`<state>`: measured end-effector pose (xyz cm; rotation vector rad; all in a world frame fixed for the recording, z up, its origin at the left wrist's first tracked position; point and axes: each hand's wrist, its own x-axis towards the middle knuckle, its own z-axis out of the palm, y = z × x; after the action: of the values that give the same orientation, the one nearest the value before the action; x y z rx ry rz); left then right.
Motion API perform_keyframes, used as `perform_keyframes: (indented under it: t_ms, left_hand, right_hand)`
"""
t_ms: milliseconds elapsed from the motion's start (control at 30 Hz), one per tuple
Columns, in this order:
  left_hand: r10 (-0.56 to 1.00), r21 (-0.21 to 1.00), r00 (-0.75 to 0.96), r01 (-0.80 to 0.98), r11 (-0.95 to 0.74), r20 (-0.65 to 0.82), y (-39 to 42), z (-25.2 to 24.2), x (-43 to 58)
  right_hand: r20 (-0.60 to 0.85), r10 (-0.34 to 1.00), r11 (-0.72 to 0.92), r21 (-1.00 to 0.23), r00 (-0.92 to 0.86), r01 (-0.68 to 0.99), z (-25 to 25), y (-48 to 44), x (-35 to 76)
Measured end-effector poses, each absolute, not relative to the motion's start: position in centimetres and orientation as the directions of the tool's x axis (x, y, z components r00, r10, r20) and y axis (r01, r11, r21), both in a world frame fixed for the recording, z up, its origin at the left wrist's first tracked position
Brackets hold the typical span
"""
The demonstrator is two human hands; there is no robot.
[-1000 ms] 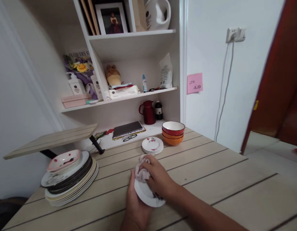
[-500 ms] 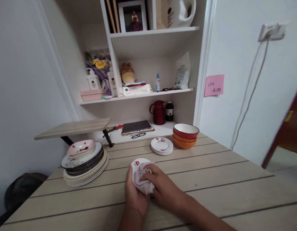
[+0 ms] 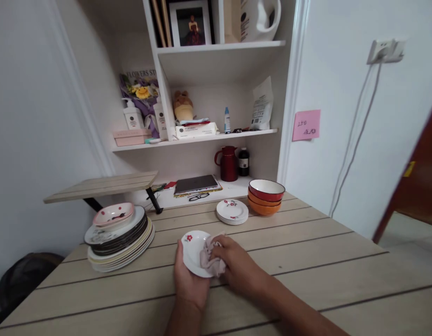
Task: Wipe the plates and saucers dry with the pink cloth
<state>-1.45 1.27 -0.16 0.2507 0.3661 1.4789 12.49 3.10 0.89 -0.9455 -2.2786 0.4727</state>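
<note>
A small white plate (image 3: 192, 254) with a red flower on its rim is held tilted above the wooden table (image 3: 307, 284). My left hand (image 3: 190, 282) grips it from the left and below, thumb along the rim. Bunched in my right hand (image 3: 235, 261) is a pale pinkish cloth (image 3: 212, 260), pressed against the right side of the plate's face. Just beyond stands a short stack of matching flowered plates (image 3: 232, 211). Part of the plate's right side is hidden by the cloth.
Nested red and orange bowls (image 3: 266, 196) stand at the back right. To the left, a tall stack of plates (image 3: 120, 249) carries a pink dish (image 3: 114, 214), close to a small raised wooden stand (image 3: 104, 186). A red jug (image 3: 228, 164) and a laptop (image 3: 197, 184) are behind.
The cloth has slid from the middle of the plate to its right side with my right hand, uncovering more of the plate's face. The whole view has shifted slightly.
</note>
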Motion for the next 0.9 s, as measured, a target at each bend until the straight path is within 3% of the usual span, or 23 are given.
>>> perform_keyframes:
  t_ms: [167,333,500,600,667,800,900]
  left_hand:
    - [0.976,0.353,0.170,-0.913,0.207,-0.133,0.7,-0.1,-0.3]
    - [0.939,0.331,0.327,-0.879,0.343,-0.105,0.4,-0.6,1.8]
    - [0.986,0.363,0.139,-0.917,0.165,-0.096,1.0,-0.4,0.2]
    - [0.992,0.377,-0.033,-0.926,0.017,-0.124,1.2,0.1,-1.3]
    - [0.987,0.396,-0.061,-0.918,0.002,-0.147,1.2,0.3,-1.7]
    - [0.978,0.362,0.095,-0.919,0.157,-0.183,0.8,0.3,-0.4]
    - [0.946,0.304,0.275,-0.899,0.316,-0.170,0.4,0.1,1.4]
  right_hand:
    - [0.458,0.673,0.724,-0.568,-0.580,0.392,2.0,1.4,11.5]
    - [0.485,0.794,0.604,-0.565,-0.366,0.562,1.4,4.0,12.9]
    - [0.400,0.826,0.560,-0.508,-0.396,0.655,0.3,5.1,13.7]
    - [0.387,0.756,0.652,-0.503,-0.527,0.567,0.4,3.9,12.9]
    - [0.399,0.703,0.703,-0.516,-0.588,0.490,0.8,2.8,12.2]
    - [0.455,0.674,0.725,-0.561,-0.583,0.400,1.4,2.0,11.7]
    - [0.500,0.730,0.682,-0.580,-0.466,0.445,1.2,3.0,12.2]
